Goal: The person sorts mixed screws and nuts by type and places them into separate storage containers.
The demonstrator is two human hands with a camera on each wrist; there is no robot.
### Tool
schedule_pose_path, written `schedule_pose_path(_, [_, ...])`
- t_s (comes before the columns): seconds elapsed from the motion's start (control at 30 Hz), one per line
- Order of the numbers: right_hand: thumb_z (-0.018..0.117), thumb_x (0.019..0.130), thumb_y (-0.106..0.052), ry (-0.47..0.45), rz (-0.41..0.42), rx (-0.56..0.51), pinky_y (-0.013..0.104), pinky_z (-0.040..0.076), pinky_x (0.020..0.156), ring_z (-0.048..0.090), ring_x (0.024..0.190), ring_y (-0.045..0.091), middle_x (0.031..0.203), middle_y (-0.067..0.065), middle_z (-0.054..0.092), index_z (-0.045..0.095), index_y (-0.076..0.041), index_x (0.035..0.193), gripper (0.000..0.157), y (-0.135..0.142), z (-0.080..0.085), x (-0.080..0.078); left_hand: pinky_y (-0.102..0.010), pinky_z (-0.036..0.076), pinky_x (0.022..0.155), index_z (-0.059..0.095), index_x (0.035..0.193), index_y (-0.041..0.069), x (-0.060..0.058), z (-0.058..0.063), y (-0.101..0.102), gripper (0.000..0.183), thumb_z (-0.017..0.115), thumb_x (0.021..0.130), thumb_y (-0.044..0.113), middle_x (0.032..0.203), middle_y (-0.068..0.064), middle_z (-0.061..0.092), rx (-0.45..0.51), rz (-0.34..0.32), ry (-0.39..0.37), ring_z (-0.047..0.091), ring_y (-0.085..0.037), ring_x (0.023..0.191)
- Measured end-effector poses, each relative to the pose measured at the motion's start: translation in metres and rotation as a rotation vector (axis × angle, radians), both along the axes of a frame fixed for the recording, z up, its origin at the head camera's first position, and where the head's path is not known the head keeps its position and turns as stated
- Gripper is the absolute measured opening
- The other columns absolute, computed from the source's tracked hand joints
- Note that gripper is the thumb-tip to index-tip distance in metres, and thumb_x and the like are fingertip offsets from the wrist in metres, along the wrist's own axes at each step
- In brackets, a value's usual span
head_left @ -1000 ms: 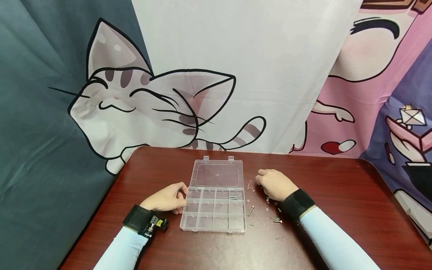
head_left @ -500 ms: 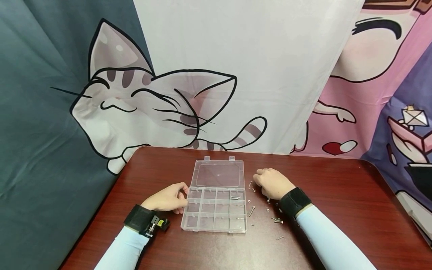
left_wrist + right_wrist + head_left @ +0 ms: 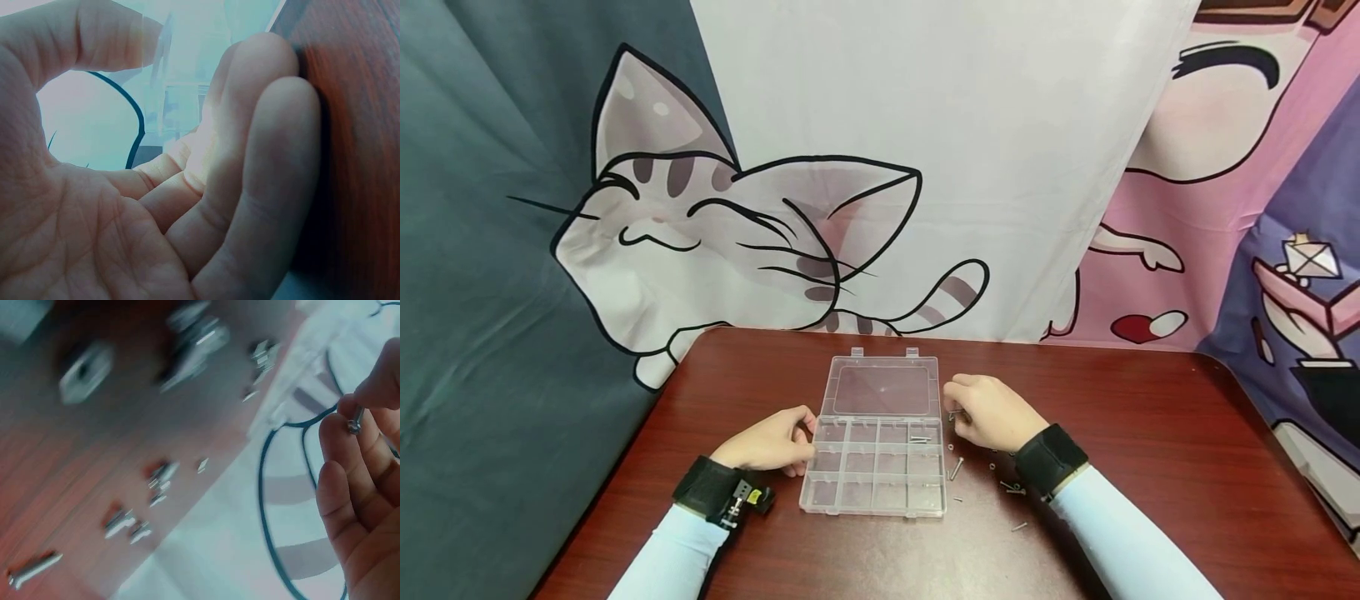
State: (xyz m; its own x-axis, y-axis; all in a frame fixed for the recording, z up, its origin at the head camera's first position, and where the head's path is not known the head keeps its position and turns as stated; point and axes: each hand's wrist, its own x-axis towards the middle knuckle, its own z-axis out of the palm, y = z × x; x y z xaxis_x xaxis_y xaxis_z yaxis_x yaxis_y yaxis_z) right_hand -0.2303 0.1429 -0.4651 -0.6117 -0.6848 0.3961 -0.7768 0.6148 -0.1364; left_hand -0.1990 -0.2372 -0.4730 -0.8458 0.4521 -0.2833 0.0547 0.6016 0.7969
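Observation:
A clear plastic compartment box (image 3: 859, 481) lies on the table with its lid (image 3: 883, 390) laid back. My left hand (image 3: 769, 442) holds the box's left edge, thumb against the clear wall in the left wrist view. Just right of the lid, my right hand (image 3: 997, 412) is raised over the table. It pinches a small metal screw (image 3: 355, 424) between thumb and fingers, its head showing in the right wrist view. One screw (image 3: 919, 439) lies in a rear compartment on the right.
Several loose screws and nuts are scattered on the brown table (image 3: 1120, 417) right of the box, among them a long screw (image 3: 957, 468) and a small screw (image 3: 1019, 527). A nut (image 3: 87, 372) appears blurred in the right wrist view. A printed cloth (image 3: 880, 242) hangs behind.
My right hand has moved left from the scattered hardware towards the box's lid. My left hand and the box have stayed put.

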Motion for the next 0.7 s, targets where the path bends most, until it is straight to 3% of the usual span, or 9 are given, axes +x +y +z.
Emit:
schedule_pose_path(0.4, [0.067,0.07,-0.007,-0.02,0.026,-0.17,0.019,0.042,0.06,0.047,0.068,0.002,0.079,-0.012,0.05,0.06,-0.017,0.081,0.016,-0.023,0.001,0.017,-0.038,0.056,0.058,0.048,0.112,-0.003,-0.004,0.0,-0.001,0.036,0.062,0.082,0.009,0.07,-0.012,0.06,-0.004,0.001,0.003,0.065,-0.025,0.061])
schedule_pose_path(0.7, [0.066,0.075,-0.009,-0.088,-0.034,-0.237,0.019,0.045,0.064,0.053,0.071,0.002,0.082,-0.014,0.053,0.061,-0.022,0.082,0.016,-0.031,-0.004,0.027,-0.038,0.056,0.057,0.048,0.112,-0.003,-0.002,-0.004,-0.003,0.034,0.063,0.084,0.011,0.069,-0.015,0.063,0.02,-0.009,-0.02,0.066,-0.027,0.061])
